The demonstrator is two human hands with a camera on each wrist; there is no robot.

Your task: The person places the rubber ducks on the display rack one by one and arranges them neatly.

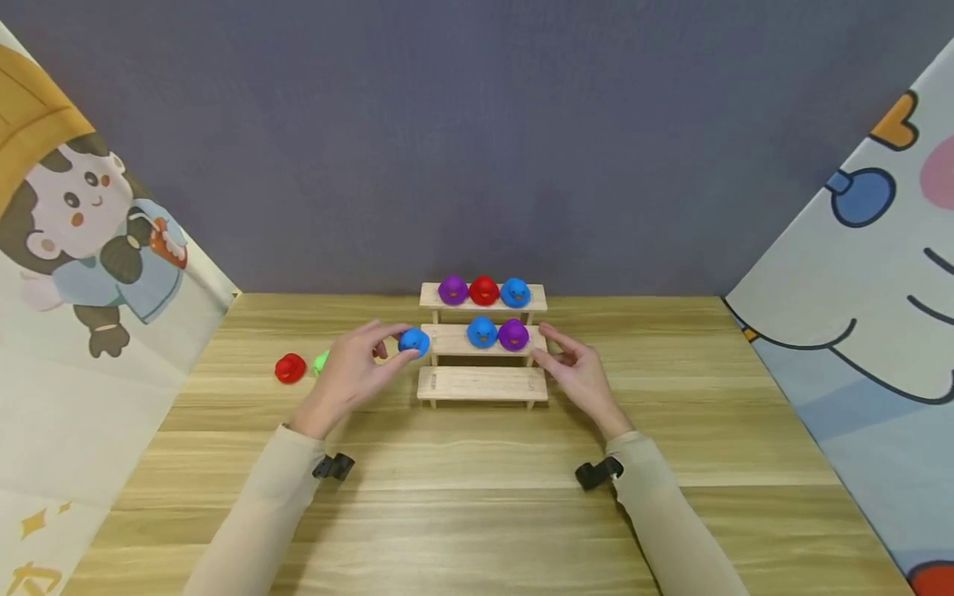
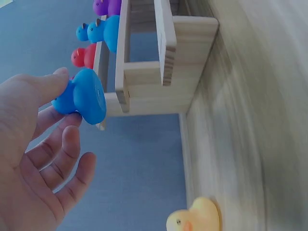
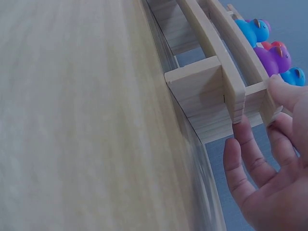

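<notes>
A small blue rubber duck is pinched between the thumb and fingers of the left hand, just beside the left end of the middle tier of a three-tier stepped shelf of pale wood; the right hand holds that tier's right end between thumb and forefinger; a purple duck, a red duck and a second blue duck line the top tier; a third blue duck and a second purple duck share the middle one; on the wood-grain desk, a second red duck sits left of the left hand, which partly hides a bright green object; the left wrist view shows a pale yellow duck; behind stands a grey-blue backdrop, flanked by a left cartoon panel and a right cartoon panel; dark marks on the bottom tier are too small to read.
</notes>
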